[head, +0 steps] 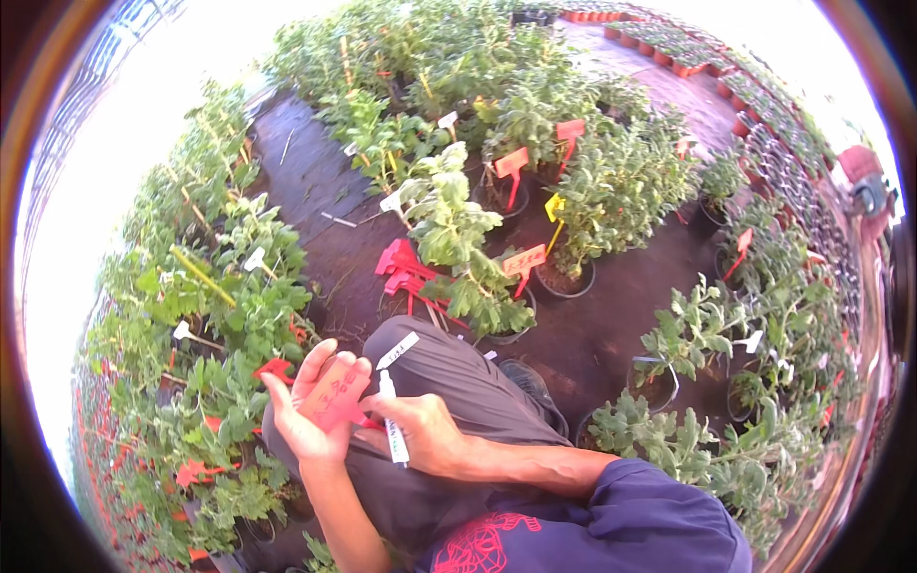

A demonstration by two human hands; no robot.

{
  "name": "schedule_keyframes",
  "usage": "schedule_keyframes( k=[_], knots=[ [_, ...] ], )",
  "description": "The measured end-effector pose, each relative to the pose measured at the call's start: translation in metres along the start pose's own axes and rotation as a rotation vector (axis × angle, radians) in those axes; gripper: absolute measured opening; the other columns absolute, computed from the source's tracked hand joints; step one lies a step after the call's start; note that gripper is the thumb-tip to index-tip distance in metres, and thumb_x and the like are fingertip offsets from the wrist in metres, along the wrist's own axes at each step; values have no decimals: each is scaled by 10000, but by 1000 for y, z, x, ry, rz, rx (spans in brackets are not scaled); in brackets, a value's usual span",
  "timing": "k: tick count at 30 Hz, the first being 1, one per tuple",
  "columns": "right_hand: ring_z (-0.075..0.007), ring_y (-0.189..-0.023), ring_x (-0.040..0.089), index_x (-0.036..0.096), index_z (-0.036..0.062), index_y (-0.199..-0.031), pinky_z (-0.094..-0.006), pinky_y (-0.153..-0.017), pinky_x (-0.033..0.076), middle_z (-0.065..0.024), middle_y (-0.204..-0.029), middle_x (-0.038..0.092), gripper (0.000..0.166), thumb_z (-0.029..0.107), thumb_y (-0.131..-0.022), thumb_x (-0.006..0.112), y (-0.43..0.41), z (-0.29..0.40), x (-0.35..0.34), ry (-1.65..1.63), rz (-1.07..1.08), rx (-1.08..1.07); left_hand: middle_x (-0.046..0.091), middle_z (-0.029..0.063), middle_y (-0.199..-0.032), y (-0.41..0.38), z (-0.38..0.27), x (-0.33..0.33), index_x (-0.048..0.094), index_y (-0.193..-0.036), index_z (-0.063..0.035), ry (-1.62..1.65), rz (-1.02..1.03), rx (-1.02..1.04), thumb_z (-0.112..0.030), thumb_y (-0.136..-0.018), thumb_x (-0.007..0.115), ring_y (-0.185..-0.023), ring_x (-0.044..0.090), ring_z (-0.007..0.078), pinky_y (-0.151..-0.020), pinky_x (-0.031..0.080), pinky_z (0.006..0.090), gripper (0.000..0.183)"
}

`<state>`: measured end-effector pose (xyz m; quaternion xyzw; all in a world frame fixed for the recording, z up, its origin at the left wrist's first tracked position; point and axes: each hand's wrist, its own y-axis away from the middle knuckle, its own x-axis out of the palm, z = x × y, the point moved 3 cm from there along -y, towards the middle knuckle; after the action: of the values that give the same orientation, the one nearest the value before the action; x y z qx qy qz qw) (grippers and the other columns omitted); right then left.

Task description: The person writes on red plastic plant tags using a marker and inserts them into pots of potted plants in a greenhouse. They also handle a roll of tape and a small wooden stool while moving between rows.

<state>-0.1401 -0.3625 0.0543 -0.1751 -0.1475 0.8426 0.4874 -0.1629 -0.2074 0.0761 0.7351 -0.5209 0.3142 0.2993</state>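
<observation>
My left hand [315, 422] is turned palm up with its thumb spread wide. Against its palm and fingers lies a red T-shaped plastic plant label [331, 395] bearing handwriting. My right hand [430, 433] holds a white marker pen [394, 422], tip towards the knee, and its fingertips are at the red label's stem. On the dark trouser knee rests a white plant label [398, 350] with writing, just beyond the pen tip. Several more red plant labels [402, 272] lie in a pile on the ground past the knee.
A potted leafy plant [458, 229] leans close in front, beside a pot with a red label [525, 262]. Dense plants [215, 301] stand to the left, more potted plants [688, 444] to the right. Dark ground cover [308, 165] runs between rows. A person [868, 190] is at the far right.
</observation>
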Motion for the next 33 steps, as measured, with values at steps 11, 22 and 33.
schedule_keyframes(
  k=[11,22,33],
  knots=[
    [-177,-632,646,660,29,-969,-336,-551,515,-78,-705,625,138,-6,-852,725,-59,49,-69,251,-564,-319,659,121,-1046,-35,-46,2,629,-1141,54,-364,-52,403,-435,-1027,511,-941,602,206,-897,488,345,516],
    [-57,-559,550,619,14,-1013,-206,-520,430,-93,-781,715,101,78,-953,669,-158,58,-187,-134,-554,-235,689,155,-881,-118,41,14,718,-981,3,-1726,286,510,-86,-824,713,-772,668,296,-736,534,366,180],
    [-87,-598,605,602,10,-1005,-260,-582,496,-73,-794,734,113,101,-962,652,-233,36,-358,386,-727,-282,695,190,-932,-116,124,145,706,-973,-3,-1538,885,438,-166,-847,702,-903,660,368,-821,522,451,206]
  ],
)
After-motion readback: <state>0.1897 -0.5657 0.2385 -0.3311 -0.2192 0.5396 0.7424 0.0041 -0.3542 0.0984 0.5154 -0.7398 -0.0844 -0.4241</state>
